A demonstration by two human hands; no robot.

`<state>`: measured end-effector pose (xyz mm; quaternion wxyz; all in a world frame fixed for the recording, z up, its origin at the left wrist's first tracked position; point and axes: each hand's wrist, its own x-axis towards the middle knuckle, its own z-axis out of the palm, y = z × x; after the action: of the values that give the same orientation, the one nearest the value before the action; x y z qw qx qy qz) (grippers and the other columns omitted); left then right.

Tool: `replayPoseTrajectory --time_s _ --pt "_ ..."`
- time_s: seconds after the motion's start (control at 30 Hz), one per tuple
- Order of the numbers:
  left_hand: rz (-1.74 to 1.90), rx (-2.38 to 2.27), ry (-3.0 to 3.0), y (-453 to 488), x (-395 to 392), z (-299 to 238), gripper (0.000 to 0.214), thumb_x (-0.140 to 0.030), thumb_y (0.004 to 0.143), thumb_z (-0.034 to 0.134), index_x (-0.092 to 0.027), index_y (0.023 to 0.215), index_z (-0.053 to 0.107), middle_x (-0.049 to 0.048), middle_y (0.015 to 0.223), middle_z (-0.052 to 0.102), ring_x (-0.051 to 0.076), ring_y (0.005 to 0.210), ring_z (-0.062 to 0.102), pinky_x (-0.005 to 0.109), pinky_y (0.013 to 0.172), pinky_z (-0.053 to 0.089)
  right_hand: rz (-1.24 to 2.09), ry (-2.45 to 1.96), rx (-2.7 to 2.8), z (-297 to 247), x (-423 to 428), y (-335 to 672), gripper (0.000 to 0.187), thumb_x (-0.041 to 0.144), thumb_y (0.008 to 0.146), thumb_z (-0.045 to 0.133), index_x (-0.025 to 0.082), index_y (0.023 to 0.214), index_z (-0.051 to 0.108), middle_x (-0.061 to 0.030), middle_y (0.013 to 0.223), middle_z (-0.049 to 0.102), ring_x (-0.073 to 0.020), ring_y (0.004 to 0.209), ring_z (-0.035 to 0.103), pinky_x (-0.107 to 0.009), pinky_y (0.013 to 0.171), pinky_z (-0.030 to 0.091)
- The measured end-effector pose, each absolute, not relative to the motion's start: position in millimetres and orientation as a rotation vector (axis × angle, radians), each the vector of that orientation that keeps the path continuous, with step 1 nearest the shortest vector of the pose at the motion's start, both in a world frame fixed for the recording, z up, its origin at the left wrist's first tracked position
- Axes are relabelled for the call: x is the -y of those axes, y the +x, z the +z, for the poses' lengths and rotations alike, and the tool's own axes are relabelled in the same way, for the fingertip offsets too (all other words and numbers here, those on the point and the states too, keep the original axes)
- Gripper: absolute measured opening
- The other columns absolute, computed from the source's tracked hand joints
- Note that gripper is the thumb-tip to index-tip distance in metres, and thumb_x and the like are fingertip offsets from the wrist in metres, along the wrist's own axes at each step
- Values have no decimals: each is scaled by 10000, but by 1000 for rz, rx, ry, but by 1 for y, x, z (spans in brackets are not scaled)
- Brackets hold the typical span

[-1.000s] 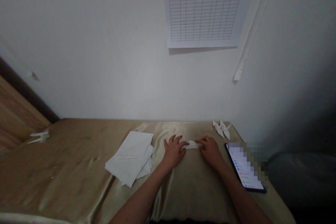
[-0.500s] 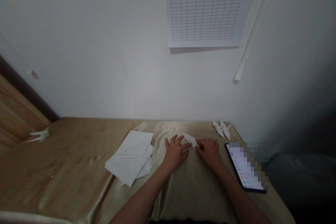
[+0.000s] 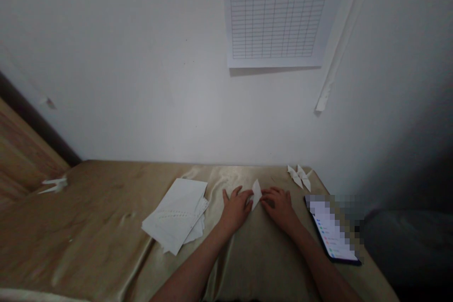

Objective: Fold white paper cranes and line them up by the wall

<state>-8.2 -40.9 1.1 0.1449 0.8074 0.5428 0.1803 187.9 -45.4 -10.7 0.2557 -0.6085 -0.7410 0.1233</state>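
Observation:
A narrow folded white paper (image 3: 256, 193) stands almost upright between my hands, its tip pointing away from me and tilted slightly. My left hand (image 3: 236, 207) grips its lower left side with the fingertips. My right hand (image 3: 278, 206) presses against its right edge. Both hands rest on a gold satin cloth (image 3: 106, 212). Part of the paper's base is hidden by my left fingers.
A stack of white paper sheets (image 3: 175, 214) lies left of my hands. Folded paper cranes (image 3: 299, 177) sit at the cloth's far edge, another (image 3: 53, 186) at far left. A phone (image 3: 331, 231) lies right. A printed grid chart (image 3: 276, 23) hangs on the wall.
The folded paper has turned from lying nearly flat and sideways to standing almost upright between my hands. My hands have drawn slightly closer around it.

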Motion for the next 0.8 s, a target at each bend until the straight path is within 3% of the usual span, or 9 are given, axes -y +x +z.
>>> replayPoseTrajectory --time_s 0.2,0.33,0.47,0.6,0.8 --pt "510 -1572 2335 -8 40 0 474 -440 872 649 -315 1316 537 39 1383 608 320 1405 366 749 1133 27 336 -1622 1988 -8 47 188 201 315 896 544 306 949 737 -16 1182 704 -294 1261 475 -615 1111 161" --pt "536 -1563 2330 -9 40 4 341 -287 901 619 -331 1238 603 6 1337 645 293 1367 407 734 1136 35 295 -1626 1988 -7 46 189 223 264 892 535 311 992 728 -13 1157 707 -273 1231 501 -570 1114 195" --pt "561 -1559 2329 -11 39 7 359 -159 902 561 -353 1190 652 -5 1300 670 267 1319 444 721 1138 42 181 -1615 2053 -9 44 192 314 201 848 579 321 1106 713 -27 1263 662 -259 1234 492 -499 1104 255" --pt "580 -1546 2346 -14 37 8 394 -117 887 533 -374 1144 684 -18 1260 690 265 1290 456 730 1131 28 117 -1581 2150 -11 44 191 378 187 855 585 360 1176 681 -10 1325 635 -281 1299 436 -569 1134 171" --pt "579 -1538 2347 -15 35 5 379 -131 887 544 -377 1137 688 -31 1271 684 261 1284 452 730 1125 43 117 -1537 2216 -14 45 185 306 243 899 580 352 1165 684 -11 1236 684 -287 1304 427 -626 1144 97"
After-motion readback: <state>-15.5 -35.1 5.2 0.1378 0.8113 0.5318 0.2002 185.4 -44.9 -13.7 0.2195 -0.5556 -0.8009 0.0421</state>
